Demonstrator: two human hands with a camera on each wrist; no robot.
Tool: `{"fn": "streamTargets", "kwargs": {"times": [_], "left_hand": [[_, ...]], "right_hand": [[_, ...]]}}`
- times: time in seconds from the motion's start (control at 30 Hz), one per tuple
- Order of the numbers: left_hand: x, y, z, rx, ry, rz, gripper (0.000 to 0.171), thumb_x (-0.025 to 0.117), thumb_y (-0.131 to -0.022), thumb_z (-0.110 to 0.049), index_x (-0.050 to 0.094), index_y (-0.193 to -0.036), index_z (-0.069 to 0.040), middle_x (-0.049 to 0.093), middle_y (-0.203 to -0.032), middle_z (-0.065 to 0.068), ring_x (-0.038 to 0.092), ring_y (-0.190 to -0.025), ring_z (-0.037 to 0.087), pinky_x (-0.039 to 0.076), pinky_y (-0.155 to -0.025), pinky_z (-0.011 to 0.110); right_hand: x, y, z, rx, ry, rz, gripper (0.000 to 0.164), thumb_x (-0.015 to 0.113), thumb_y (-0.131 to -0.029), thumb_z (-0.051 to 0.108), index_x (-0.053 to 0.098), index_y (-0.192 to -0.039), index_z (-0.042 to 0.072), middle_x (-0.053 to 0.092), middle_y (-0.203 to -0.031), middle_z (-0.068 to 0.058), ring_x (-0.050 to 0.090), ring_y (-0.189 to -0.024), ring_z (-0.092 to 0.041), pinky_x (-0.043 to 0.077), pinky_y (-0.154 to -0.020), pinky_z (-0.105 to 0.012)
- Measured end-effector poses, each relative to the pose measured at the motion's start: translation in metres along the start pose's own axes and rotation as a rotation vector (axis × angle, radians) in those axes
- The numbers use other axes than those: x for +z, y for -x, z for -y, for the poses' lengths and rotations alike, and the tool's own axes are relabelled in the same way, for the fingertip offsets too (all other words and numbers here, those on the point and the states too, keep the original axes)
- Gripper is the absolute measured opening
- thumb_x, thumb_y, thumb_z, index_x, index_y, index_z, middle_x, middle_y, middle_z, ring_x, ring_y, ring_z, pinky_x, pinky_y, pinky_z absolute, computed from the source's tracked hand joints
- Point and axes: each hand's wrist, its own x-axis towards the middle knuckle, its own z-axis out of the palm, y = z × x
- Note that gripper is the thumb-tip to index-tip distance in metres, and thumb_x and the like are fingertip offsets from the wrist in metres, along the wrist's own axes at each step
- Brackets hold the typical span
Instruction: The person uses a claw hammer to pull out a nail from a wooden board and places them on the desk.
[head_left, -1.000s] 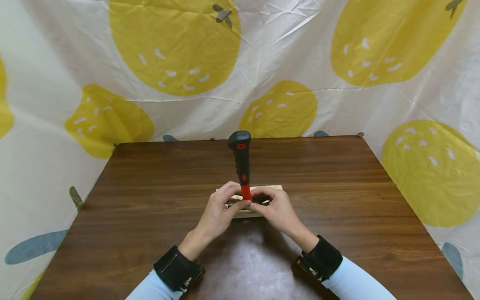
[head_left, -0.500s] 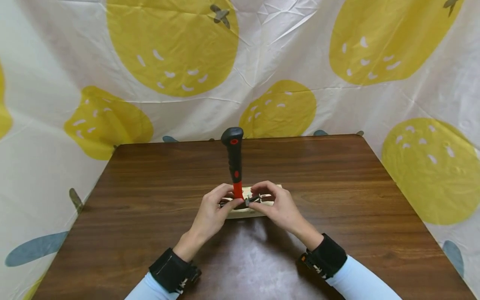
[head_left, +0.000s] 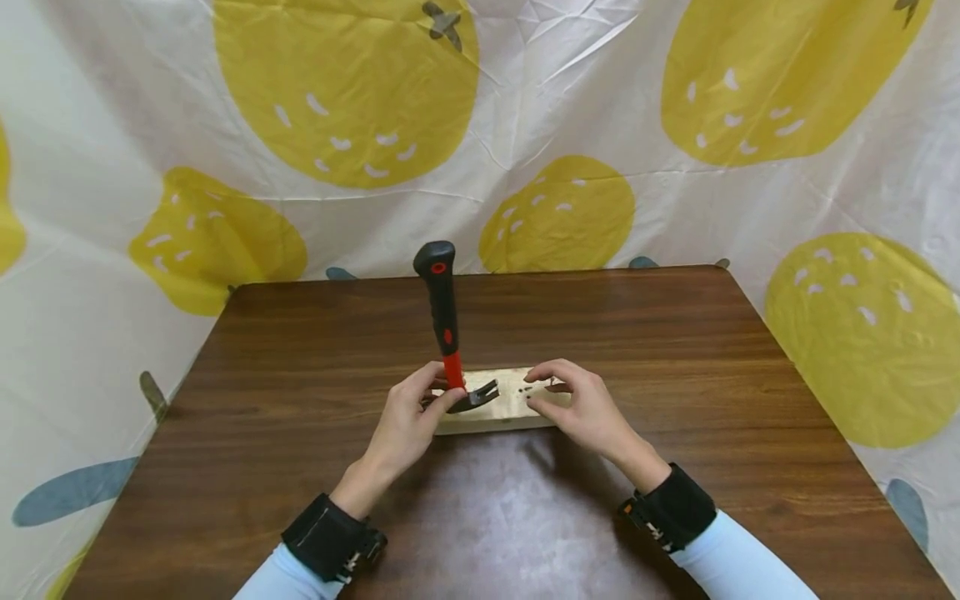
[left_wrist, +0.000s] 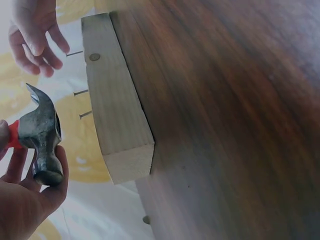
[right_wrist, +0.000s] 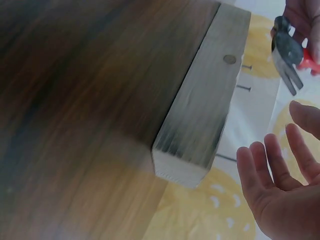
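A claw hammer (head_left: 442,312) with a black and red handle stands handle up over the left part of a pale wooden block (head_left: 498,423). My left hand (head_left: 397,429) grips it around the head and the base of the handle. The claw points toward my right hand (head_left: 588,408), which hovers over the block's right part, fingers loosely bent and nothing between them. In the left wrist view several nails (left_wrist: 81,92) stick out of the block's upper face. The hammer's striking face (left_wrist: 48,176) shows beside my left fingers. A gap separates hammer and block there.
The block lies on a brown wood-grain table (head_left: 315,358). Behind the table hangs a white cloth (head_left: 390,225) printed with yellow fruit. A round dark mark (left_wrist: 94,57) shows on the block's side.
My left hand has moved left with the hammer, uncovering more of the block. My right hand, earlier at the hammer's head, has come away from it to the right.
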Motion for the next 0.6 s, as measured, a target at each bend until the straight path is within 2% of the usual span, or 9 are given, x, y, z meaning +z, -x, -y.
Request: {"fn": "streamTargets", "kwargs": {"times": [0.2,0.3,0.5,0.6], "left_hand": [[-0.007,0.0,0.002,-0.023,-0.012,-0.021,0.018,0.073,-0.096,-0.01,0.068,-0.113,-0.009,0.071,-0.105,0.004,0.071,-0.097,0.024,0.06,-0.081,0.045],[-0.01,-0.001,0.003,-0.032,-0.026,-0.027,0.019,0.073,-0.096,-0.01,0.068,-0.114,-0.009,0.071,-0.104,0.004,0.071,-0.095,0.023,0.06,-0.078,0.044],[-0.016,0.001,0.005,-0.048,-0.063,-0.017,0.02,0.072,-0.097,-0.008,0.068,-0.116,-0.01,0.071,-0.104,0.005,0.071,-0.09,0.022,0.059,-0.069,0.04],[-0.018,0.004,0.007,-0.07,-0.079,-0.017,0.021,0.073,-0.096,-0.006,0.068,-0.116,-0.01,0.071,-0.103,0.006,0.071,-0.088,0.022,0.058,-0.067,0.039]], "right_hand": [[-0.006,0.004,-0.009,0.008,0.054,-0.007,0.028,0.081,-0.085,-0.004,0.071,-0.111,0.0,0.067,-0.118,-0.012,0.064,-0.113,-0.029,0.056,-0.09,-0.051],[-0.009,0.005,-0.014,0.021,0.114,-0.011,0.028,0.08,-0.087,-0.002,0.071,-0.113,0.0,0.065,-0.121,-0.012,0.062,-0.114,-0.031,0.056,-0.091,-0.051],[-0.014,0.007,-0.018,0.097,0.195,0.018,0.043,0.082,-0.085,-0.001,0.066,-0.125,-0.002,0.064,-0.125,-0.017,0.063,-0.108,-0.036,0.055,-0.093,-0.051],[-0.014,0.008,-0.021,0.13,0.241,0.063,0.049,0.083,-0.085,0.001,0.064,-0.13,-0.003,0.063,-0.131,-0.02,0.063,-0.115,-0.038,0.054,-0.094,-0.05]]}}
